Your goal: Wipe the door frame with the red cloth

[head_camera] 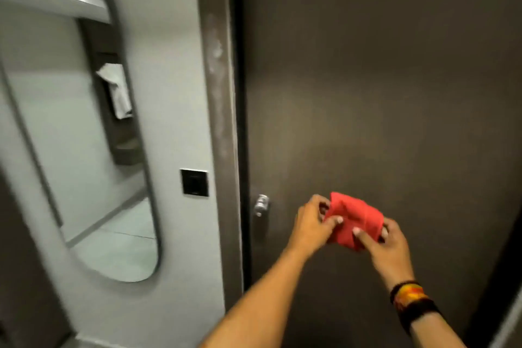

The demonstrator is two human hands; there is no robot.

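A folded red cloth [353, 220] is held up in front of the dark brown door [381, 79], at about handle height. My left hand [312, 224] pinches its left edge and my right hand [387, 246] grips its right edge, thumb on top. The dark door frame [219, 93] runs vertically to the left of the cloth, with pale dusty smears on its upper part. Neither hand nor the cloth touches the frame.
A silver door knob [261, 205] sits on the door's left edge, just left of my left hand. On the white wall [175, 65] hang a black switch plate [195, 182] and a tall rounded mirror [84, 135].
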